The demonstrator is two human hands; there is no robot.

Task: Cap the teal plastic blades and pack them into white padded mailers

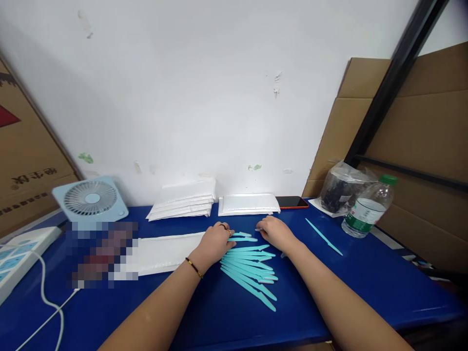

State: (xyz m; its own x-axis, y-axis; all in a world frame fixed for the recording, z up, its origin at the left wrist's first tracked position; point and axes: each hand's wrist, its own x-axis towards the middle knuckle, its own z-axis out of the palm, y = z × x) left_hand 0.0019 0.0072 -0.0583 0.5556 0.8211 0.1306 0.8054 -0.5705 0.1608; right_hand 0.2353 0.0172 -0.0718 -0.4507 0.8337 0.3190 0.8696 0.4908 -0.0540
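Handling, left to right. Left hand (215, 243): fingers curled at the far left part of a fan of teal tools (248, 268); we cannot tell whether they grip one. We judge a light touch best here, parting the slim pieces singly so that neighbours do not slide. Right hand (276, 233): fingers bunched at a small pale piece (258, 229), just beyond the fan; we cannot tell how firmly it is held. We advise a gentle pinch, with the wrist kept clear of the tools.

Materials, left to right. Fan unit (90, 197): pale blue, square casing, round grille. Padded mailer (164, 253): white, flat, long, just left of the left hand. Mailer stacks (183, 201), far side: white, puffy, rectangular. Worktop (226, 324): deep blue, smooth. Lone teal tool (324, 237), right: slender, tapering, notched. Bottle (367, 210), far right: clear plastic, green cap.
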